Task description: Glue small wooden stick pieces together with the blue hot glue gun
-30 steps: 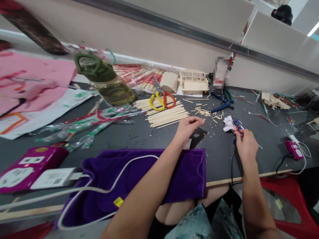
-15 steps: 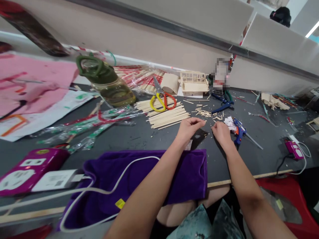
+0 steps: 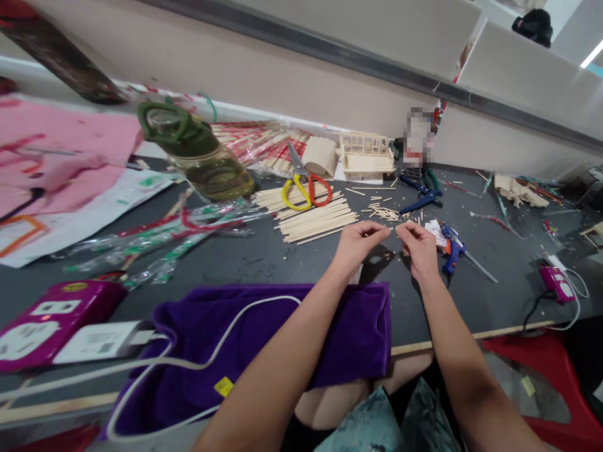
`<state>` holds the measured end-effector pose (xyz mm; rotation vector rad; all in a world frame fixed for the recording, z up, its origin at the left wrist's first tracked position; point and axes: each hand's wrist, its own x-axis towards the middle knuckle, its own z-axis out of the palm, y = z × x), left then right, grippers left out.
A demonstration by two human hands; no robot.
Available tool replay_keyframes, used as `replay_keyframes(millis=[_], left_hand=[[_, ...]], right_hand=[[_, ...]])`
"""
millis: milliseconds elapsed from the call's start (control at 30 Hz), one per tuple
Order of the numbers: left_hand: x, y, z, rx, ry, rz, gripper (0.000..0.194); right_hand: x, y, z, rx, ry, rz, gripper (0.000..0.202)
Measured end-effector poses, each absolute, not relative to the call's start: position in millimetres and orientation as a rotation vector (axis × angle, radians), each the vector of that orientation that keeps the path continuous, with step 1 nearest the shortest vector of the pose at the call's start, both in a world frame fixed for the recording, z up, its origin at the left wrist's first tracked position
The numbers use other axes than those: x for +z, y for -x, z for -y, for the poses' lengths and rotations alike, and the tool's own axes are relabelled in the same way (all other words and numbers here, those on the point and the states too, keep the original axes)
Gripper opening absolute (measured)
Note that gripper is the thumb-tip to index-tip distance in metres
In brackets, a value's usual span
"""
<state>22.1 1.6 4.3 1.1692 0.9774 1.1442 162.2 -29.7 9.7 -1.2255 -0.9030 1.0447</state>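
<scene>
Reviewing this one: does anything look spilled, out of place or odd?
Mainly litter: short stick pieces lie scattered beyond the left hand, unlike the longer sticks laid roughly side by side. The scissors rest partly over those. A pixelated patch hides something at the back. Nothing looks plainly damaged.

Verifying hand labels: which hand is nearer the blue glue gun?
Right. The right hand is close beside the blue glue gun, just to its left in the picture; the left hand is farther left, on the far side of the right hand from it.
</scene>
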Motion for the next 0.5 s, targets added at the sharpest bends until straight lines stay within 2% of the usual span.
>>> replay_keyframes(millis=[500], left_hand=[[6.2,-21.7,0.0,1.162,-1.188,-0.960,0.021]], right_hand=[[8.8,-158.2,28.6,1.100,1.192,0.788,0.026]])
